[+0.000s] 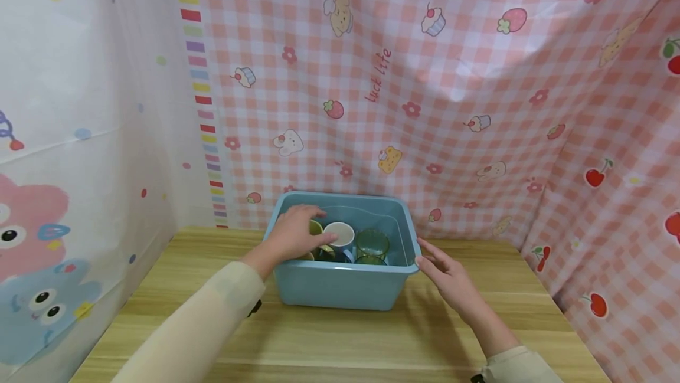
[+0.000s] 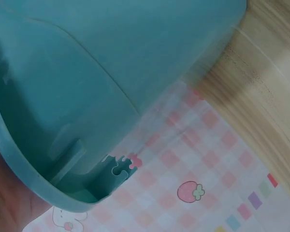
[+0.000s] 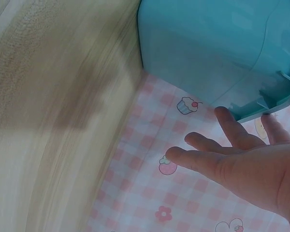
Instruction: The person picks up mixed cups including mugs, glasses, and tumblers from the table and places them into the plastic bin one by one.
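Note:
A blue plastic bin (image 1: 342, 285) stands on the table with several cups inside. Over its left part hovers my left hand (image 1: 294, 232), thumb and fingers spread apart above the cups, partly hiding a yellow-green cup (image 1: 316, 228). Beside that cup sits a white mug (image 1: 340, 234) with a light-blue handle, and to its right a green glass (image 1: 373, 242). Whether the left fingers touch any cup I cannot tell. At the bin's right rim, my right hand (image 1: 448, 280) touches the edge with extended fingers. In the right wrist view those fingers (image 3: 193, 159) spread out beside the bin.
A wooden table (image 1: 212, 336) carries the bin near its back edge. Behind hangs a pink checked cloth (image 1: 404, 76); a white printed cloth (image 1: 79, 105) closes off the left, and a cherry-print cloth (image 1: 627, 212) the right.

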`<move>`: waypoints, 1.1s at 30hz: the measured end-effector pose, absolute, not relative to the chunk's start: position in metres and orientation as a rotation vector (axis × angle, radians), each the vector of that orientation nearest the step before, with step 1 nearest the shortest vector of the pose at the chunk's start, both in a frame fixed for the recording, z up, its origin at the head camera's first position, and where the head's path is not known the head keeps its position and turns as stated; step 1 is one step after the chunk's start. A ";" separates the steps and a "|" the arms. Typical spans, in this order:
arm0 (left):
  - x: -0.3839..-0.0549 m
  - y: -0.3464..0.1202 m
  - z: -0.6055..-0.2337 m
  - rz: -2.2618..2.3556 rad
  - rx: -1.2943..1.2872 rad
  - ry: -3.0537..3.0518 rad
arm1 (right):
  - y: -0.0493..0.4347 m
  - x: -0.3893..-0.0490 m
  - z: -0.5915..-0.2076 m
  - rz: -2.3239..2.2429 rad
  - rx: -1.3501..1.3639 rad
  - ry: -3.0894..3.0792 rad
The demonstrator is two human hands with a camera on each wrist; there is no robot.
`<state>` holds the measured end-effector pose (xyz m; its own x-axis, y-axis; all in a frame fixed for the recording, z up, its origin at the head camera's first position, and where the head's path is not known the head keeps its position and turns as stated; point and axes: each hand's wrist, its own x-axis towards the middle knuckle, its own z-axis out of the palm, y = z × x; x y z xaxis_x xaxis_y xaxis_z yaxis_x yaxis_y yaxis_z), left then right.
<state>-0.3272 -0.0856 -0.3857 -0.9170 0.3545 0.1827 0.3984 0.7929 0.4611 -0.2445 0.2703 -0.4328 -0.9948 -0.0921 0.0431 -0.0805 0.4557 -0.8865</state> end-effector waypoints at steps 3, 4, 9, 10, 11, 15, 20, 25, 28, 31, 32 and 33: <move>-0.325 -0.086 -0.385 -0.815 -0.612 -2.880 | 0.271 -0.245 -0.433 -1.625 -0.157 2.673; -0.324 -0.086 -0.384 -0.822 -0.614 -2.875 | 0.271 -0.245 -0.433 -1.626 -0.156 2.674; -0.318 -0.087 -0.382 -0.867 -0.626 -2.829 | 0.271 -0.245 -0.433 -1.624 -0.147 2.675; -0.317 -0.088 -0.381 -0.880 -0.626 -2.817 | 0.271 -0.245 -0.433 -1.626 -0.148 2.672; -0.316 -0.089 -0.381 -0.894 -0.634 -2.800 | 0.271 -0.244 -0.433 -1.626 -0.149 2.670; -0.316 -0.092 -0.382 -0.933 -0.644 -2.768 | 0.271 -0.244 -0.433 -1.627 -0.159 2.670; -0.318 -0.099 -0.385 -0.975 -0.653 -2.751 | 0.270 -0.245 -0.433 -1.635 -0.164 2.677; -0.316 -0.107 -0.386 -1.012 -0.644 -2.724 | 0.268 -0.247 -0.433 -1.655 -0.173 2.664; -0.314 -0.111 -0.386 -1.010 -0.647 -2.704 | 0.268 -0.246 -0.434 -1.663 -0.171 2.668; -0.312 -0.114 -0.387 -1.024 -0.646 -2.674 | 0.268 -0.246 -0.435 -1.670 -0.158 2.674; -0.311 -0.116 -0.388 -1.038 -0.646 -2.660 | 0.269 -0.245 -0.435 -1.673 -0.156 2.673; -0.310 -0.117 -0.389 -1.049 -0.644 -2.648 | 0.269 -0.245 -0.436 -1.674 -0.153 2.673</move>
